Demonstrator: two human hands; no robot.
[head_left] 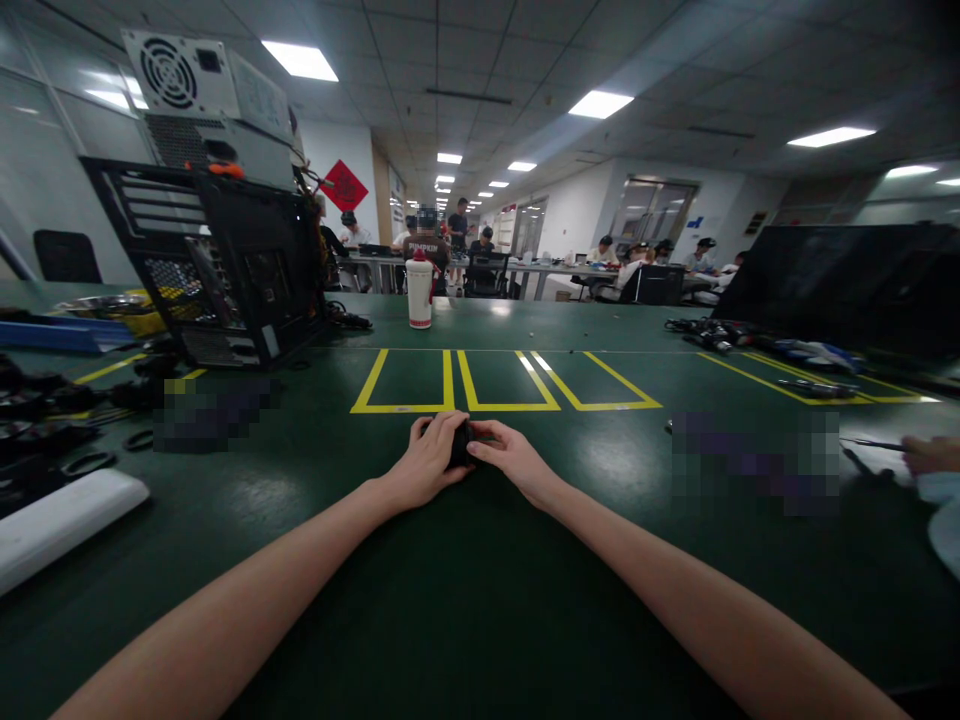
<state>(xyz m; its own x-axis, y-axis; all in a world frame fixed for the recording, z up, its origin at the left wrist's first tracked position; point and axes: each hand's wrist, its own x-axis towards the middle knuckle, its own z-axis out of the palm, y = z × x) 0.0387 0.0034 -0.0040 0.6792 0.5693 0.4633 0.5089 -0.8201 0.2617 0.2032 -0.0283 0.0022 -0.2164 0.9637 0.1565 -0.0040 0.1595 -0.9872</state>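
Note:
A small, dark, rounded object (460, 447) is between my two hands on the green table (465, 560), just in front of the yellow tape outlines (510, 407). My left hand (429, 460) wraps over it from the left and above, fingers curled. From the right, my right hand (511, 452) grips its side with thumb and fingers. Much of the object is covered by the fingers, so I cannot tell its kind.
An open black computer case (247, 270) with a power supply (202, 80) on top stands at the back left. Behind the tape is a white cup (420, 292). Cables and a white bar (67, 520) lie left. At the right are a monitor (840, 285) and another person's hand (921, 456).

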